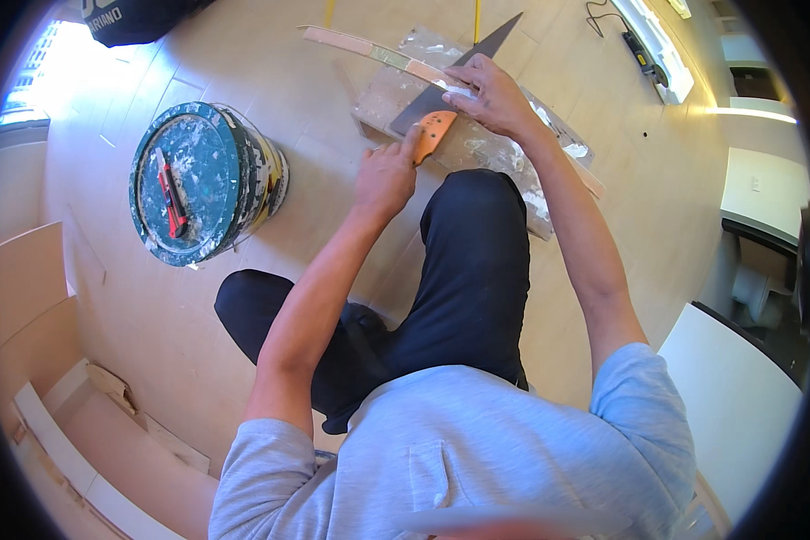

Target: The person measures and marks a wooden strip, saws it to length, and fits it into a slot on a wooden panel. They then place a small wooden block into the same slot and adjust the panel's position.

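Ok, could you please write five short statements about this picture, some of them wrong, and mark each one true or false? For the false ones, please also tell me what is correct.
1. The left hand holds the orange handle of the saw. True.
2. The right hand holds a thin strip. True.
3. A red cutter lies on the lid of the bucket. True.
4. The bucket stands to the right of both hands. False: it stands to their left.
5. The lid is perfectly clean. False: it is splotched with white.
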`<state>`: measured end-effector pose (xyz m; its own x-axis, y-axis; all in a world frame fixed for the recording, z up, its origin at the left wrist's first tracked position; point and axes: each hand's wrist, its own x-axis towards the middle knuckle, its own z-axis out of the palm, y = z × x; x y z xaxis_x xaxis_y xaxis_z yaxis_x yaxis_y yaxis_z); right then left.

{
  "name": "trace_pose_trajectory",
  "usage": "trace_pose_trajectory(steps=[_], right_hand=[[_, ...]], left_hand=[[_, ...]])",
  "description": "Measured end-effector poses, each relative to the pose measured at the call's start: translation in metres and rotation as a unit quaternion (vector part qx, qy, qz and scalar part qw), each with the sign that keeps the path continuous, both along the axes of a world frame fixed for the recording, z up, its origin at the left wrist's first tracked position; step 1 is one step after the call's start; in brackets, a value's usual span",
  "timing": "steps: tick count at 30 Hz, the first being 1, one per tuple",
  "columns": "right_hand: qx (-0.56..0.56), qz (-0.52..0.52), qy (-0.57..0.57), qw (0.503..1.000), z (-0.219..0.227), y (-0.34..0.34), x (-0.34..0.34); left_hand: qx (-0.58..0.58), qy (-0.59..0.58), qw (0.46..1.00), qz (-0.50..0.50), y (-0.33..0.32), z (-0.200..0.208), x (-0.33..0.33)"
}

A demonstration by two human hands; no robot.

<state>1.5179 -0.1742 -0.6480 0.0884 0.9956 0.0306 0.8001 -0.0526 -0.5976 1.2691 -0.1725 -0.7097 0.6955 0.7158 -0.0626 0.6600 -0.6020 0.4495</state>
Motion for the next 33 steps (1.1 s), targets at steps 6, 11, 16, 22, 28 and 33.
trace_pose_trajectory(steps=[6, 11, 16, 22, 28, 33], right_hand=[[0.068, -0.011, 0.043, 0.997, 0.035, 0.000, 0.003], [0.045, 0.006, 0.051, 0.998, 0.013, 0.025, 0.007], [0.051, 0.041, 0.042, 0.997, -0.048, 0.050, -0.011], [-0.008, 0.087, 0.025, 0.996, -0.083, 0.071, -0.032], [0.065, 0.095, -0.063, 0.991, -0.091, 0.074, -0.055], [0.072, 0.061, -0.066, 0.993, -0.093, 0.069, -0.061]], left_hand=[[-0.288, -0.289, 0.873, 0.267, -0.044, 0.050, -0.081], [-0.372, -0.445, 0.692, 0.430, -0.097, 0.082, -0.143], [-0.309, -0.478, 0.658, 0.492, -0.131, 0.085, -0.150], [-0.286, -0.474, 0.704, 0.444, -0.130, 0.076, -0.140], [-0.300, -0.432, 0.753, 0.396, -0.109, 0.057, -0.112], [-0.283, -0.392, 0.784, 0.388, -0.102, 0.048, -0.093]])
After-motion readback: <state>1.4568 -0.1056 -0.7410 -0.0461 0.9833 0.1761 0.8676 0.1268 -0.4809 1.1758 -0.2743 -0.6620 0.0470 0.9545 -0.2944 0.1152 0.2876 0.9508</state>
